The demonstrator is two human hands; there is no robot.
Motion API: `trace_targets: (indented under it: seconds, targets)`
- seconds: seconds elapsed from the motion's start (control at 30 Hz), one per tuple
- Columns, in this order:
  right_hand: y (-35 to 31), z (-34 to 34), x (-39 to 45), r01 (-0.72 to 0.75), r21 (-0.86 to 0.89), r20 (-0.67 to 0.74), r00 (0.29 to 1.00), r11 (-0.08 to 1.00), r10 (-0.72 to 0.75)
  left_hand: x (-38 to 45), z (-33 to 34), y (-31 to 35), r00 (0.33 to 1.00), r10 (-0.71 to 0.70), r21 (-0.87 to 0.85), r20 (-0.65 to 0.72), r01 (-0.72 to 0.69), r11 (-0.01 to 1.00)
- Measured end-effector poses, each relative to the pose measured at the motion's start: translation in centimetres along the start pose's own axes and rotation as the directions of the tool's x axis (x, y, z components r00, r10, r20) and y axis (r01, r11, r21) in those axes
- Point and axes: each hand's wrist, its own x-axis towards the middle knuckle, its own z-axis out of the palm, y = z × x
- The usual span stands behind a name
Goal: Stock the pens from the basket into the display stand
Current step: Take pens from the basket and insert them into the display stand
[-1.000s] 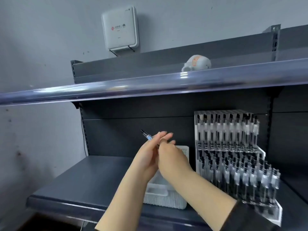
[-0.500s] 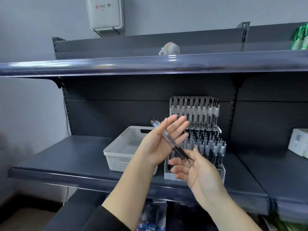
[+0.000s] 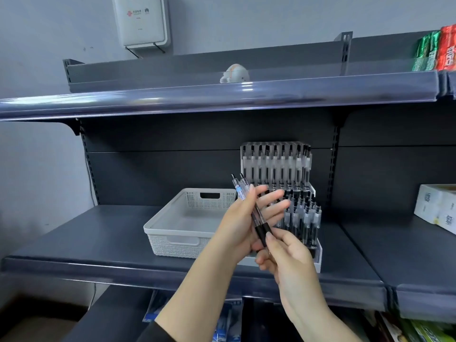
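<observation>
Two clear pens (image 3: 249, 204) with black grips lie side by side across the palm of my left hand (image 3: 243, 223), tips pointing up and left. My right hand (image 3: 286, 257) pinches their black lower ends between thumb and fingers. Behind the hands, a tiered clear display stand (image 3: 276, 164) on the dark shelf holds several upright pens. A white perforated basket (image 3: 187, 225) sits just left of the stand; its inside looks bare from here.
The dark shelf (image 3: 86, 243) carries the basket and stand. An upper shelf (image 3: 172, 99) overhangs, with a small white figure (image 3: 234, 74) on it. White boxes (image 3: 436, 208) stand at the right. A white router (image 3: 142, 21) hangs on the wall.
The view has swung down and back from the shelf. My hands, pressed together a second ago, have parted, and two pens now show across the left palm with the right fingers on their lower ends.
</observation>
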Motion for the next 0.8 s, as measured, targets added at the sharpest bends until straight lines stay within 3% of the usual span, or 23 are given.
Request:
trace_targets:
  seconds: [0.17,0.27,0.43,0.6,0.7,0.8]
  targets:
    - [0.4,-0.6,0.0,0.037,-0.074,-0.014,0.999,0.997,-0.038,-0.3,-0.1,-0.9,1.0,-0.022,0.009,0.0,0.022,1.0]
    - [0.2,-1.4,0.2,0.071,-0.207,-0.004,0.997,0.976,-0.074,-0.3,-0.2,-0.8,0.997,-0.076,-0.038,0.021,0.077,0.996]
    - [-2.5,-3.4,2.1,0.285,-0.487,-0.077,0.927,0.825,-0.366,-0.3,-0.4,-1.2,0.995,-0.092,-0.076,0.045,0.095,0.993]
    - [-5.2,-3.1,5.1,0.355,-0.599,0.019,0.903,0.718,-0.43,-0.3,0.3,-1.3,0.986,-0.136,0.025,0.099,0.134,0.991]
    - [-6.0,-2.7,6.3,0.356,-0.656,0.11,0.917,0.665,-0.383,-0.4,0.7,-1.1,0.982,-0.142,0.072,0.126,0.134,0.988]
    - [-6.4,-2.4,6.9,0.275,-0.659,0.159,0.961,0.7,-0.228,-0.5,0.7,-1.1,0.976,-0.161,0.106,0.149,0.146,0.984]
